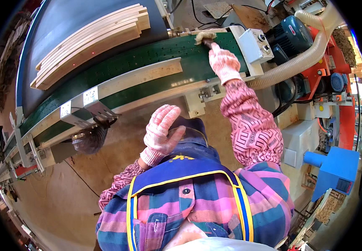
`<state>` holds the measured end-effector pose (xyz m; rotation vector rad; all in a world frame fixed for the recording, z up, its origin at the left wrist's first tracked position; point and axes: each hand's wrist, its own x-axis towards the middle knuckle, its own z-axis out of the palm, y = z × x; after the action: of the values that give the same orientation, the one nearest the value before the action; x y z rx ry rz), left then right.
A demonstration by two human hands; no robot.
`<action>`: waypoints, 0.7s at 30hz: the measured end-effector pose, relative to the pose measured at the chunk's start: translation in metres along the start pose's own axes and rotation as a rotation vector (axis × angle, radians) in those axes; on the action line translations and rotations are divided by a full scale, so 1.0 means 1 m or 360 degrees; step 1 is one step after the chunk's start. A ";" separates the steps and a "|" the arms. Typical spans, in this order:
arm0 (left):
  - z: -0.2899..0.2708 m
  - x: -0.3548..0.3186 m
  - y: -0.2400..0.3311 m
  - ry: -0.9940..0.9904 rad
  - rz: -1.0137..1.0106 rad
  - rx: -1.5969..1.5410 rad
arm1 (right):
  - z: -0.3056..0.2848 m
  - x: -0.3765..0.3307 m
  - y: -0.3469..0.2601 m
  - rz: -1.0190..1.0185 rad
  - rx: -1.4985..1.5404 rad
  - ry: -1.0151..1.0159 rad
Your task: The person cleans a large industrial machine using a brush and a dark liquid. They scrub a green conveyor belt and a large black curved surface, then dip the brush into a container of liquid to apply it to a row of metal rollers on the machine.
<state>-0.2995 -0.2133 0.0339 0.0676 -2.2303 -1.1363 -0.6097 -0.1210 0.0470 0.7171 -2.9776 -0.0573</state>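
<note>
My right hand (223, 62), in a pink-and-white knit glove, is stretched out over the green conveyor belt (139, 62) and is shut on the handle of a brush (204, 37) whose pale bristles rest on the belt's far edge. My left hand (161, 129), gloved the same way, hovers open with fingers apart in front of my apron, holding nothing. A long wooden board (147, 75) lies on the belt to the left of my right hand.
A stack of curved wooden slats (93, 42) lies on the dark table beyond the belt. A grey control box (254, 44) sits beside my right hand. A ribbed dust hose (302, 58), orange machinery (327, 75) and a blue unit (335, 167) stand to the right.
</note>
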 end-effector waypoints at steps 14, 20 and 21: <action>-0.013 -0.008 -0.008 0.0017 -0.0008 0.0087 | -0.008 -0.056 -0.024 -0.0398 0.0059 -0.0094; -0.007 0.012 0.005 -0.0137 0.0094 0.0036 | 0.003 -0.007 -0.053 -0.0653 0.0033 0.0202; -0.016 0.005 0.001 -0.0042 0.0040 0.0066 | 0.001 -0.014 -0.056 -0.0736 0.0053 0.0136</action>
<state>-0.2950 -0.2254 0.0441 0.0418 -2.2720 -1.0837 -0.5719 -0.1645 0.0418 1.3572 -2.6745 -0.0033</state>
